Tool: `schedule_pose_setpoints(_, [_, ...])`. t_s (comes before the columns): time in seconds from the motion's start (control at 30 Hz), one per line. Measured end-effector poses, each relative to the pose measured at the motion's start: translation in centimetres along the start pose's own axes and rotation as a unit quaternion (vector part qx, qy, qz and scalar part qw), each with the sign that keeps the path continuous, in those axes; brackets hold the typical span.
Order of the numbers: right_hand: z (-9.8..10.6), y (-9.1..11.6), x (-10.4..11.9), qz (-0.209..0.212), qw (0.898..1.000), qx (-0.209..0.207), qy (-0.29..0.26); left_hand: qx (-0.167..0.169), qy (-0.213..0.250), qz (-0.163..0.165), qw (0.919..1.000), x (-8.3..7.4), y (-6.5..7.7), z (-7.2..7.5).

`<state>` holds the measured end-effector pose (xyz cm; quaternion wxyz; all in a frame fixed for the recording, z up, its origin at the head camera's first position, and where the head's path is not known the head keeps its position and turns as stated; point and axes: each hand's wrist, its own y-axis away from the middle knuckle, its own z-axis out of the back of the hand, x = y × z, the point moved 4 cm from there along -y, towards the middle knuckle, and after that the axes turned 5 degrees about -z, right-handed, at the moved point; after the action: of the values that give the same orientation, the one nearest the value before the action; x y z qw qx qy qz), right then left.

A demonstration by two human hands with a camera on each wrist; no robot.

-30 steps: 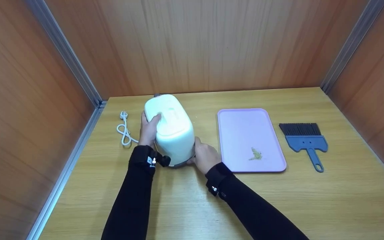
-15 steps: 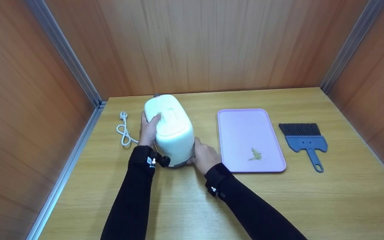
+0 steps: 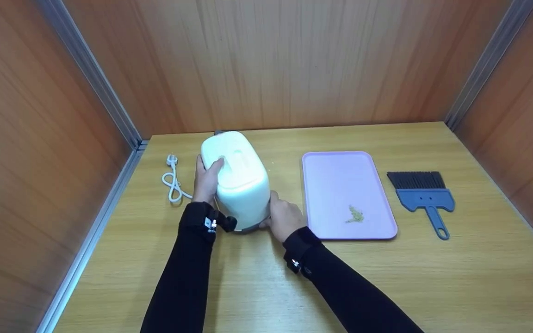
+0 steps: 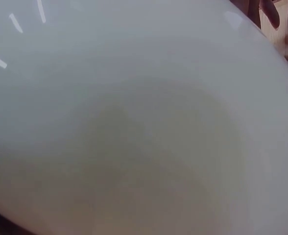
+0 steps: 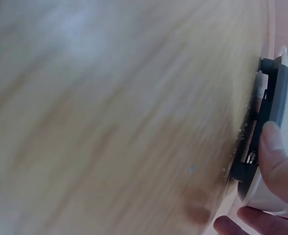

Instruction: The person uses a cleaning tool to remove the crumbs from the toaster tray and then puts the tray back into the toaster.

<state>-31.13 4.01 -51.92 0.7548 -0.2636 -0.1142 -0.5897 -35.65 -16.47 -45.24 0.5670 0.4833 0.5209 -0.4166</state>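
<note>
A white toaster (image 3: 241,180) with a dark grey base stands left of the table's middle, with a dark part poking out at its far end. My left hand (image 3: 206,180) holds its left side, thumb over the top. At the near right corner, my right hand (image 3: 286,217) grips the toaster low by its base. Up close in the right wrist view, the thumb (image 5: 276,159) presses by the dark base (image 5: 274,98), and other fingers (image 5: 266,220) curl below. White casing (image 4: 144,98) fills most of the left wrist view. The toaster's underside is largely hidden.
The toaster's white power cord (image 3: 172,182) lies looped to the left. A pink tray (image 3: 340,180) carries a small heap of greenish crumbs (image 3: 355,214). Right of it lies a blue brush (image 3: 426,199) with dark bristles. Wooden walls (image 3: 266,64) enclose the table's back and sides.
Almost nothing differs; both hands stay on the toaster, and the right wrist has shifted very slightly to the left.
</note>
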Motion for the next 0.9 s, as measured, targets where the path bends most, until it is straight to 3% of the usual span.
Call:
schedule_pose_setpoints(0.2, [0.13, -0.10, -0.06, 0.016, 0.999, -0.025, 0.011, 0.004, 0.002, 0.006, 1.0000, 0.01, -0.05, -0.17])
schedule_pose_setpoints(0.7, [0.16, 0.06, -0.02, 0.007, 1.000, -0.001, 0.013, 0.003, -0.009, -0.006, 0.9999, -0.11, 0.05, 0.10])
schedule_pose_setpoints(0.9, [0.59, 0.00, -0.09, 0.024, 1.000, -0.009, 0.007, -0.013, -0.046, -0.008, 0.9988, -0.35, -0.08, 0.09])
